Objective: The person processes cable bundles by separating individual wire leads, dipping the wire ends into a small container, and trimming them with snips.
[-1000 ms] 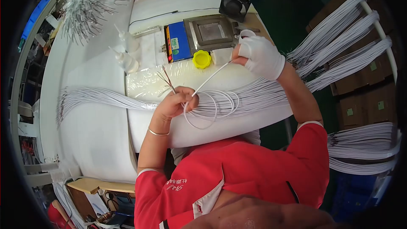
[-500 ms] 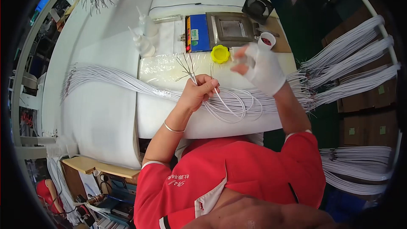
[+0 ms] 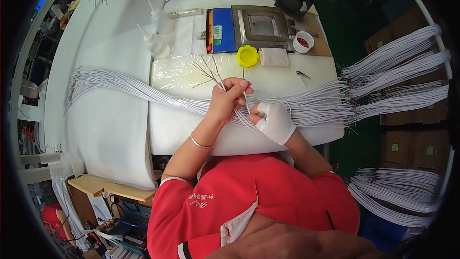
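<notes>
My left hand [image 3: 229, 100] pinches white cables near their stripped ends, whose thin bare wires [image 3: 209, 73] fan out above the fingers. Just to its right, my right hand [image 3: 272, 122], in a white fingerless glove, has its thumb and fingers closed on a white cable [image 3: 247, 104] below the left fingertips. Loops of the held cable lie between and behind both hands. Under them a long bundle of white cables [image 3: 158, 95] runs across the padded table. The exact grip of the right fingertips is partly hidden.
Behind the hands are a yellow knob-shaped dish [image 3: 247, 56], a folded cloth [image 3: 274, 57], a white cup [image 3: 303, 42], a metal-framed device [image 3: 261, 26], a black fan [image 3: 292, 2] and squeeze bottles [image 3: 156, 44]. Small snips [image 3: 302, 75] lie at the right. More cable bundles [image 3: 395, 52] hang over a rail.
My right hand has come down and left from beside the cloth to the cable at my left hand. The snips now show on the table. The view has shifted slightly.
</notes>
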The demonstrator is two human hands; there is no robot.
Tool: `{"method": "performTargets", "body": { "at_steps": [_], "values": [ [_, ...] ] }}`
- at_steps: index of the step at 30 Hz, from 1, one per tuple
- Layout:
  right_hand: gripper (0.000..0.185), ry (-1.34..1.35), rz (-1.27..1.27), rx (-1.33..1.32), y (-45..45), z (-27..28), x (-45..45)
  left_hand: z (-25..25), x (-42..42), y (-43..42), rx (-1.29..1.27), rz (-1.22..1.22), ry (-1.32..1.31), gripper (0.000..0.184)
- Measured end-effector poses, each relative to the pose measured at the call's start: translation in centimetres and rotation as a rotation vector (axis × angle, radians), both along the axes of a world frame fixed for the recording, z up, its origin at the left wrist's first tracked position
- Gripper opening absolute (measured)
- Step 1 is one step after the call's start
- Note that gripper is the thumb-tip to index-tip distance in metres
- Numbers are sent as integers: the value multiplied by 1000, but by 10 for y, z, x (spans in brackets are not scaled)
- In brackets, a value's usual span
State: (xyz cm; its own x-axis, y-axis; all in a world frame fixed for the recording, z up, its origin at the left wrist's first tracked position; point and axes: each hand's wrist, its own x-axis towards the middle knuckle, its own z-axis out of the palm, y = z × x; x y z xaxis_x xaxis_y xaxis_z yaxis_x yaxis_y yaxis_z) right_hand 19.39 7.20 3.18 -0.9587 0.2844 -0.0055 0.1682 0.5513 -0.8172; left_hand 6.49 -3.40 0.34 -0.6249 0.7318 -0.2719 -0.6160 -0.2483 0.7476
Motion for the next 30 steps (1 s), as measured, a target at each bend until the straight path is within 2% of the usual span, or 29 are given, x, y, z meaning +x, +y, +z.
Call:
{"method": "performTargets", "body": {
  "at_steps": [2, 6, 18, 21, 22, 24, 25, 28, 30],
  "values": [
    [13, -36, 23, -33, -3, -8, 2, -3, 2, 0, -55, 17, 98, 11],
    [13, -24, 3, -80, -8, -19, 3, -8, 1, 0, -105, -5, 132, 11],
    [11, -133, 43, -48, -1, -13, -3, -5, 0, -1, -88, 18, 102, 13],
    [11, -63, -67, -413, 18, -12, -12, -7, -2, -3, -77, -23, 104, 12],
    [11, -65, -74, -415, 22, -9, -18, -8, -1, -3, -71, -43, 104, 12],
    [11, 269, -127, -228, 28, 3, -30, -9, -1, -5, -72, -84, 126, 12],
    [11, 266, -134, -226, 31, 8, -33, -8, -1, -5, -70, -117, 154, 11],
    [9, 89, 57, -181, 37, 18, -41, -4, 1, -2, -76, -158, 201, 11],
    [9, 67, 52, -179, 37, 19, -41, -2, 3, -4, -98, -166, 241, 11]
  ]
}}
